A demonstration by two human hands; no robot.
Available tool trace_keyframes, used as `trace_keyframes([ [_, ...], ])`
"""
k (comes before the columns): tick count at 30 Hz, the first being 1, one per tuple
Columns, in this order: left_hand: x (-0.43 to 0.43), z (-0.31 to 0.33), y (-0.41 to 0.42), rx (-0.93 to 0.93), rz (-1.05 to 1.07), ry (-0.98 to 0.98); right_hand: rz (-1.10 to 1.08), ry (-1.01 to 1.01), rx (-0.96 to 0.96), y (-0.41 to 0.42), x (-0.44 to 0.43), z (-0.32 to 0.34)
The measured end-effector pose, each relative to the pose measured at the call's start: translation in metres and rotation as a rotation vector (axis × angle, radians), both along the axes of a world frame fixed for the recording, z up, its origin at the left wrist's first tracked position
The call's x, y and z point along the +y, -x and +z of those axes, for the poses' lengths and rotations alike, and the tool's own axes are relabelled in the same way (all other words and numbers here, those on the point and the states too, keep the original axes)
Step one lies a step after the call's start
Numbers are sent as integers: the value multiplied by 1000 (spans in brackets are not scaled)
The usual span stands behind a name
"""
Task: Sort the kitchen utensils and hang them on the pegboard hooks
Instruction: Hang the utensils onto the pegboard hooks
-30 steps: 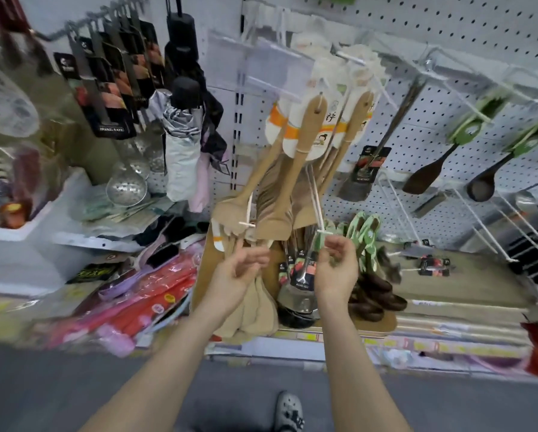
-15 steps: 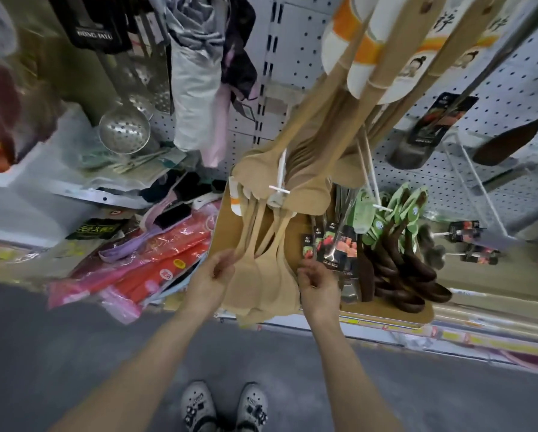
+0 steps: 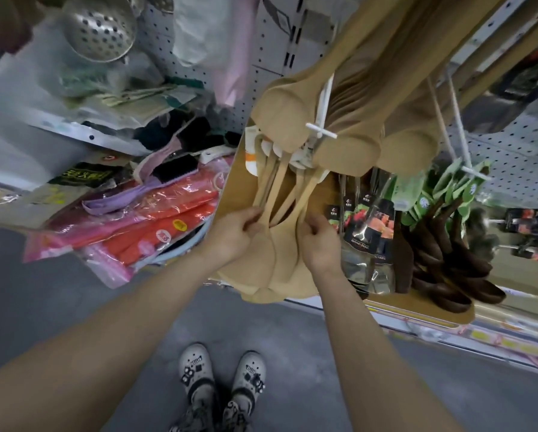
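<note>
A pile of pale wooden spatulas (image 3: 272, 263) lies on a cardboard sheet (image 3: 230, 194) on the lower shelf, heads toward me. My left hand (image 3: 235, 235) pinches the neck of a spatula on the pile's left side. My right hand (image 3: 319, 241) grips a spatula on the right side. More wooden spatulas (image 3: 345, 126) hang above from a white pegboard hook (image 3: 320, 132), close to the camera. The white pegboard (image 3: 511, 151) runs behind them.
Packaged metal utensils (image 3: 367, 238) and dark brown spoons with green cards (image 3: 448, 260) lie right of the pile. Red and pink plastic packs (image 3: 143, 232) lie to the left. A perforated metal skimmer (image 3: 101, 29) hangs at top left. My two shoes (image 3: 221, 385) stand on grey floor.
The camera has tilted down and moved closer to the shelf. Both hands dropped from the hanging spatulas to the pile on the cardboard and took hold of spatulas there.
</note>
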State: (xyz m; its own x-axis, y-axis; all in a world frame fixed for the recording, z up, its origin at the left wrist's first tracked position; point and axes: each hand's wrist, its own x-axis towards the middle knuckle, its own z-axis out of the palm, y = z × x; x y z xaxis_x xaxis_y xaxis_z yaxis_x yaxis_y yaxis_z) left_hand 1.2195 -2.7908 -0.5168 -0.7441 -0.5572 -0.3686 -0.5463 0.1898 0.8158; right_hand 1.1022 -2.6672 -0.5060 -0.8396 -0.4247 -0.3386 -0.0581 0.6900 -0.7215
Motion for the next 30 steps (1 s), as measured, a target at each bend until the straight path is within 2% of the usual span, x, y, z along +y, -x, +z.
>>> trace_keyframes([
  [6, 5, -11, 20, -60, -38, -1, -57, 33, -108, 5, -7, -11],
  [11, 13, -9, 21, -43, -34, -86, -85, 91, -212, 2, -9, -17],
  [16, 18, -6, 18, -103, -68, -65, -78, 117, -277, 3, -6, -23],
  [19, 22, -10, 13, -43, -41, -91, -70, 140, -272, 2, -4, -18],
  [25, 26, -5, 13, 91, 39, -287, -88, 265, -392, 1, -6, -12],
  [30, 16, 2, 18, 140, 183, -454, -11, 435, -586, -7, -9, -17],
])
